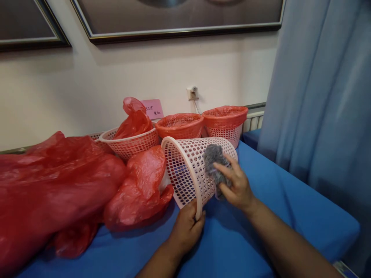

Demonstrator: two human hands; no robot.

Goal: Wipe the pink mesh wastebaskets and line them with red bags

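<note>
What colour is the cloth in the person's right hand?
Grey: the cloth in the right hand shows in the head view.

Blue surface (290, 202): open lane right of the held basket (197, 164), past the right forearm (284, 239), bounded by the curtain (319, 116). Left access obstructed by red bags (142, 185) beside the rim; rear obstructed by lined baskets (226, 133).

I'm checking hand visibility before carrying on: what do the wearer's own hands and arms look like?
The left hand and right hand are ungloved. The left forearm and right forearm are bare, with no sleeve, watch, bracelet or cable showing.
</note>
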